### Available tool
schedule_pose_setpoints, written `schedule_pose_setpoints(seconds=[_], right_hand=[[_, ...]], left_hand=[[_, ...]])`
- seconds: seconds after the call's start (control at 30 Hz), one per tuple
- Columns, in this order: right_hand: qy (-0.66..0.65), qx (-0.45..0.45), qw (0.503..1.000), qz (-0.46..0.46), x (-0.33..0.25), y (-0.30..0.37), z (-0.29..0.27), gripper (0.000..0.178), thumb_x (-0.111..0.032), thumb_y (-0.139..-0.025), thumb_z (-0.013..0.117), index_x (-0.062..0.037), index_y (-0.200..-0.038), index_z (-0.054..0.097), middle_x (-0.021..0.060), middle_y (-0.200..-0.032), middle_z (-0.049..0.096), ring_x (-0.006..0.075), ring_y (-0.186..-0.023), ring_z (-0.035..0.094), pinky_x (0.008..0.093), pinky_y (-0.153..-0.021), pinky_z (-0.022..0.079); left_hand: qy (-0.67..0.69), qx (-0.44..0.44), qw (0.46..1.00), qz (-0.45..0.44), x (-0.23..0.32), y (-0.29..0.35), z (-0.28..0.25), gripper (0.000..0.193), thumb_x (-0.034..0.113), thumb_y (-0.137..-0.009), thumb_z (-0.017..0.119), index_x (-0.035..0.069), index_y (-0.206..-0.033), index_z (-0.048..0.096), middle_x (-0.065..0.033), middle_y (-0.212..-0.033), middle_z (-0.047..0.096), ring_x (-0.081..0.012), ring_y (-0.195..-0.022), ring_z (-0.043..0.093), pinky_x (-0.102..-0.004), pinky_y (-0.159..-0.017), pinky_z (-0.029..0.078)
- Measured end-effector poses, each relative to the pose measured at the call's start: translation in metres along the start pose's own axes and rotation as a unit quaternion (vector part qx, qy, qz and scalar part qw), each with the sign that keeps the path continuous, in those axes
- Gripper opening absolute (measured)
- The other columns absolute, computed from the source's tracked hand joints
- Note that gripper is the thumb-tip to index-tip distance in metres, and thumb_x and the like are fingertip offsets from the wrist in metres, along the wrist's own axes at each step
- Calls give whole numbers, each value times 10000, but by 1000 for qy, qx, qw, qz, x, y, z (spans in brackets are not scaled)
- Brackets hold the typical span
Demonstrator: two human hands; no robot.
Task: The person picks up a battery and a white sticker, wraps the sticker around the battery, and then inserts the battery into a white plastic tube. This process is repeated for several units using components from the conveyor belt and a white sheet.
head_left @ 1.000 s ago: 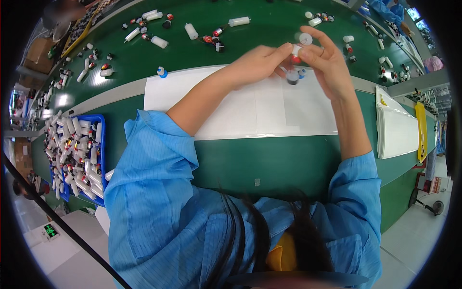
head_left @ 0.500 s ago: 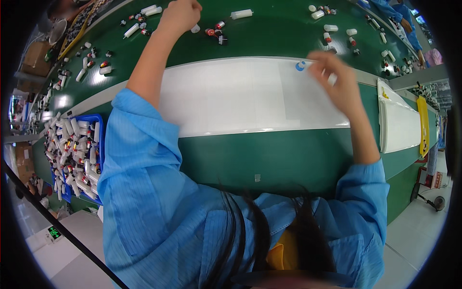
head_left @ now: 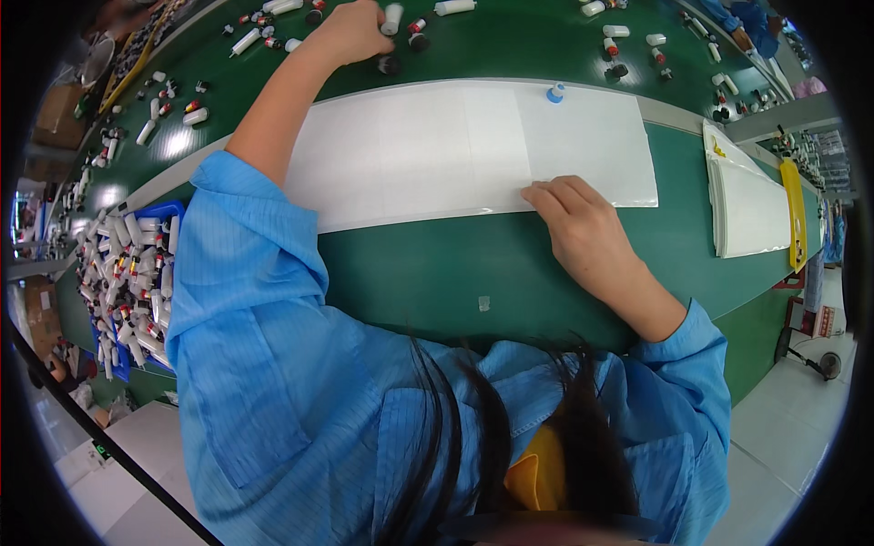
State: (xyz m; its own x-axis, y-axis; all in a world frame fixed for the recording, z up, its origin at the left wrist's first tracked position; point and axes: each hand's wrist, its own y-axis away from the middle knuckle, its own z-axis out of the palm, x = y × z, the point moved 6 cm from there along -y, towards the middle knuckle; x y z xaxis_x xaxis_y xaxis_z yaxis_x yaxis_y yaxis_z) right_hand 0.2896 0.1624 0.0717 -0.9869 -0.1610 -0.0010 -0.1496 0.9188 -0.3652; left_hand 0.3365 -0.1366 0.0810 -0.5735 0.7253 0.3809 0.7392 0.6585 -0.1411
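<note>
At the far side of the green belt my left hand is closed, its fingers curled at a small white bottle. A dark round cap lies just below those fingers. A long white sheet with a glossy clear margin spans the table's middle. My right hand rests at its near edge, thumb and fingers pinched on the sheet beside the line where white meets the clearer part. Near the sheet's far edge stands a small blue and white piece.
Several white bottles with red and black caps lie scattered over the green belt. A blue bin heaped with bottles stands at my left. At the right lies a stack of white sheets beside a yellow strip.
My right hand has come down and nearer to me, from above the sheet's far right onto its near edge. My left hand stays far out, now at the white bottle.
</note>
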Motion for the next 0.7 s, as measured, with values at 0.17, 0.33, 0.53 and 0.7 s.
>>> schedule_pose_setpoints(seconds=[0.17,0.33,0.53,0.7], right_hand=[[15,-102,994,25,4,-11,3,176,25,-639,520,14,-813,503,136,-789,540,290,-808,544,373,-664,466],[-77,-153,983,62,14,-26,2,177,30,-661,525,-1,-834,500,145,-780,545,309,-754,565,400,-642,464],[-115,-149,978,87,11,-29,-23,194,49,-663,525,-9,-846,497,141,-754,558,300,-663,569,384,-621,463],[-462,27,860,212,46,-60,-51,164,26,-741,584,-54,-813,460,-4,-647,470,85,-588,519,209,-554,418]], left_hand=[[-179,20,984,19,-11,-7,6,312,131,-682,642,-6,-957,583,-163,-886,623,-299,-821,605,-350,-779,481],[-30,-9,1000,-2,-19,-8,7,305,139,-756,595,5,-1028,558,-149,-987,602,-261,-893,595,-325,-820,460],[620,-166,765,-46,1,2,31,282,128,-837,545,-11,-1082,548,-64,-946,611,-122,-900,575,-276,-846,443],[741,-185,645,22,46,9,32,298,176,-897,452,22,-1151,481,-59,-1042,554,-191,-977,543,-324,-883,416]])
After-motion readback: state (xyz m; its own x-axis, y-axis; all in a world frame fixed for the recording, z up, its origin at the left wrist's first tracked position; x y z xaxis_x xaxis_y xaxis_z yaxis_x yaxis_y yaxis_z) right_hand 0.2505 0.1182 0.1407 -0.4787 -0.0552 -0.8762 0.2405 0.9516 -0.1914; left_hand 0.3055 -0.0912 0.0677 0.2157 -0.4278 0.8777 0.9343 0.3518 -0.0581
